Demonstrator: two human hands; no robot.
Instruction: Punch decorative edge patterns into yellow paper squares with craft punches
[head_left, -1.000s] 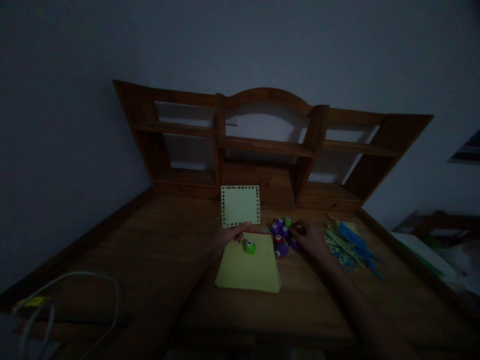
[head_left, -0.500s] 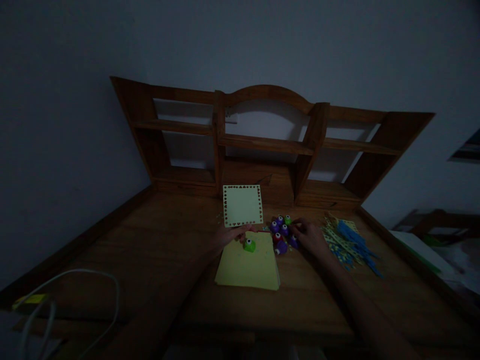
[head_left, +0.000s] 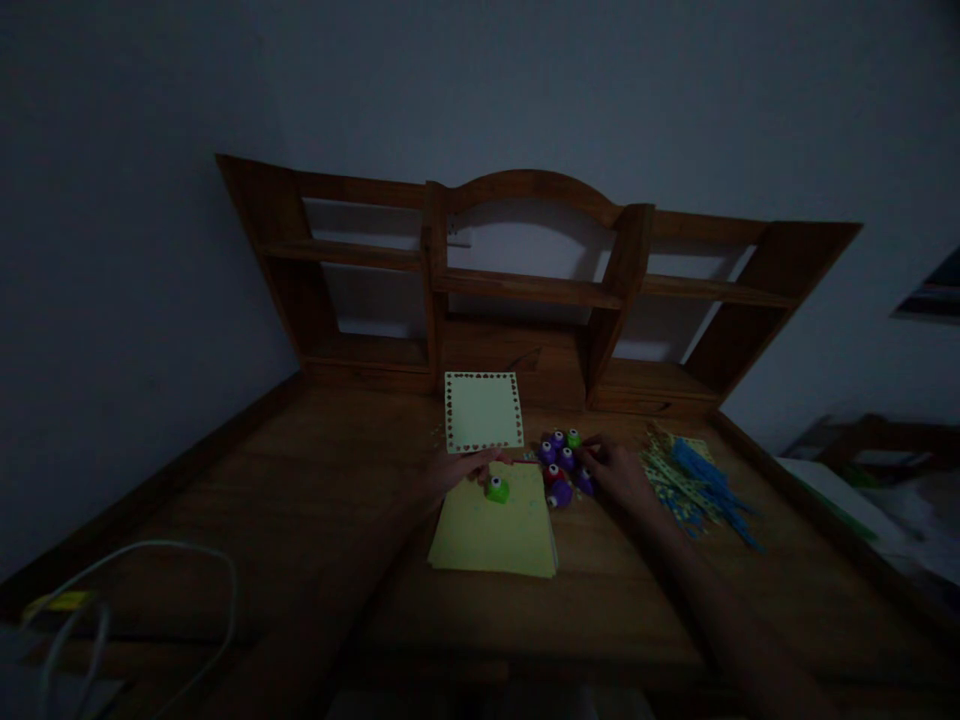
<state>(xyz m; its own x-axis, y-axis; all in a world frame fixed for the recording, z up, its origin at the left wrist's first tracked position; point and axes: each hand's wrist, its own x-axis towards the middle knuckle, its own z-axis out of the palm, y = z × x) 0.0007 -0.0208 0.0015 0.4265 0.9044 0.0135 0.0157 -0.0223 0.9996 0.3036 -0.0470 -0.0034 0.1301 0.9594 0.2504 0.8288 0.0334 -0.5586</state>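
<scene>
My left hand point(head_left: 469, 468) lies over the back left edge of a stack of yellow paper point(head_left: 491, 545), its forefinger stretched out. Close by its fingers, a green craft punch point(head_left: 496, 490) with an eye-like white button sits on the stack. A thin red stick point(head_left: 525, 461) lies near the fingertips. To the right, my right hand point(head_left: 611, 468) reaches in with bent fingers, slightly apart, beside a purple punch point(head_left: 584, 482). The group there also has another green punch point(head_left: 573, 439), a red punch point(head_left: 553, 475) and several more purple ones.
Behind the stack lies a pale sheet point(head_left: 484, 412) with heart and star cut-outs along its border. Punched strips in yellow and blue point(head_left: 705, 480) are heaped at the right. A wooden shelf unit point(head_left: 525, 290) stands at the back; a white cable point(head_left: 172, 543) loops at the front left.
The view has shifted slightly. Both hands keep almost the same places, and the punches and paper look unmoved.
</scene>
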